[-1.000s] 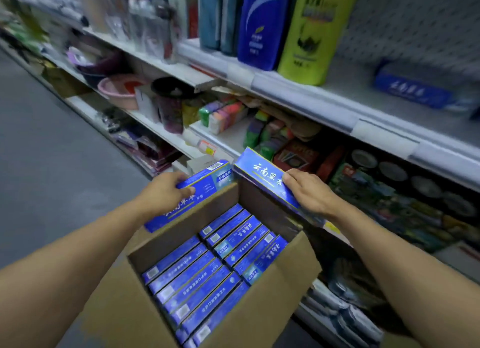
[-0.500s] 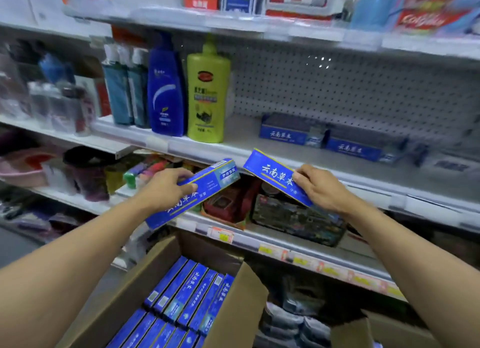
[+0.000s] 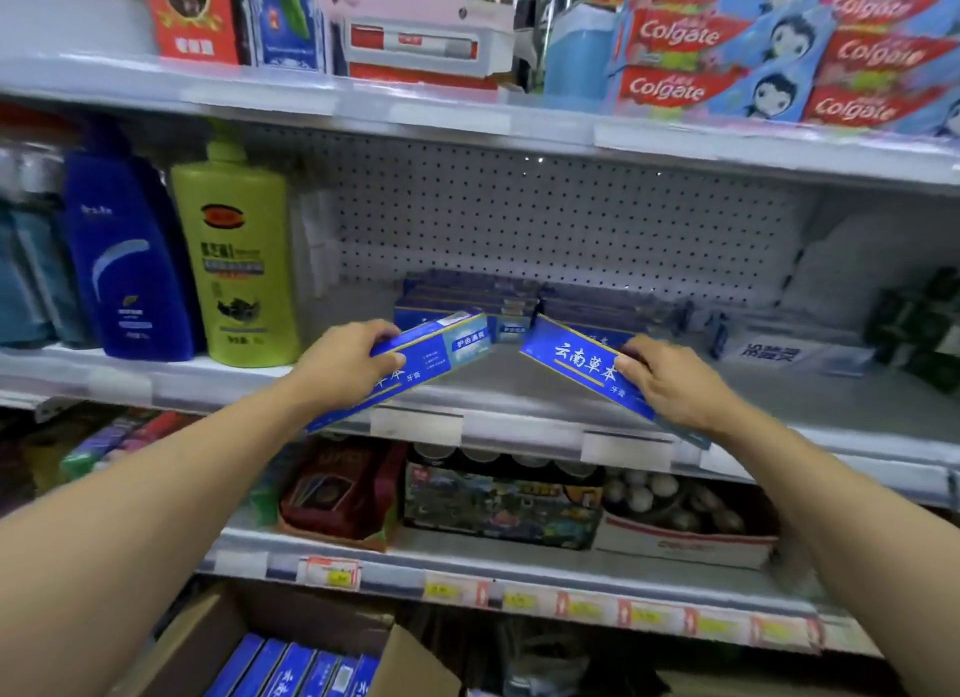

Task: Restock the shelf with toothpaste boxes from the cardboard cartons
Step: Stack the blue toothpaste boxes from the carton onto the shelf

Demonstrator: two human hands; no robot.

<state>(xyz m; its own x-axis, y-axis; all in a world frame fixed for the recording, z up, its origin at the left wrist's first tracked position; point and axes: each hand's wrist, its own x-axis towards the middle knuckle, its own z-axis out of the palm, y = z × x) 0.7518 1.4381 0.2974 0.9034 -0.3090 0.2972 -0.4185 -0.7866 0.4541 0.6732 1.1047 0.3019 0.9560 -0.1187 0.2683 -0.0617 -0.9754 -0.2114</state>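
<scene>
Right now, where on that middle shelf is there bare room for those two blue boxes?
Bare shelf lies in front of the blue boxes at the back, between the green bottle and the white packs. The top shelf is crowded.

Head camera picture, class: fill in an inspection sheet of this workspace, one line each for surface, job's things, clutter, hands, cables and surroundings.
Surface: middle shelf, white, bare at the front, pegboard behind.
Job's things: blue toothpaste boxes stacked at the shelf's back; open cardboard carton below with more blue boxes standing inside.
Clutter: blue bottle and green bottle stand left on the same shelf; dark green packs at right.
Hands: left hand grips one blue box; right hand grips another; both tilted, above the shelf front.
Cables: nothing seen.
Surroundings: Colgate boxes on the shelf above; boxed goods on the shelf below.
</scene>
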